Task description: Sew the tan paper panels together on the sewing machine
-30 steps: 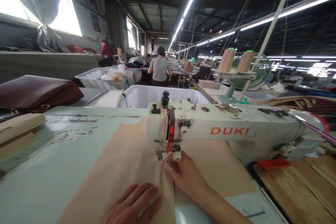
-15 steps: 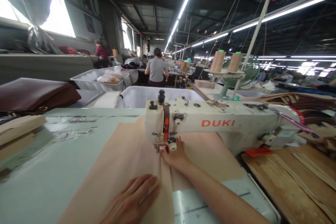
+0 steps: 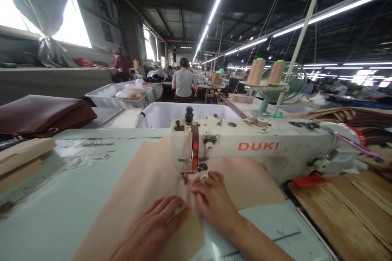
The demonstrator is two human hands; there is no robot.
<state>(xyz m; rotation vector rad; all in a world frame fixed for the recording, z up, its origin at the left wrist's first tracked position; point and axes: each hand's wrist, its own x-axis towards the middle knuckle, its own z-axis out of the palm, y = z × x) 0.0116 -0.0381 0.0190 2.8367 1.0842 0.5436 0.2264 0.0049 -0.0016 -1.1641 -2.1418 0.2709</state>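
A tan sheet of material (image 3: pixel 143 187) lies flat on the pale green sewing table (image 3: pixel 61 212), running under the needle of a cream DUKI sewing machine (image 3: pixel 251 147). My left hand (image 3: pixel 153 228) rests flat on the sheet just left of the seam line, fingers stretched out. My right hand (image 3: pixel 214 202) lies on the sheet just right of the seam, close below the presser foot, fingers extended and pressing down. Neither hand holds anything.
A brown leather bag (image 3: pixel 43 116) sits at the far left. White plastic bins (image 3: pixel 171 114) stand behind the table. Two thread cones (image 3: pixel 266 71) and a green fan (image 3: pixel 290 83) rise behind the machine. Wooden boards (image 3: pixel 352 216) lie to the right. A person in grey (image 3: pixel 183 83) works further back.
My left hand slid forward toward the needle. My right hand drew back slightly from the presser foot and flattened on the sheet beside the seam.
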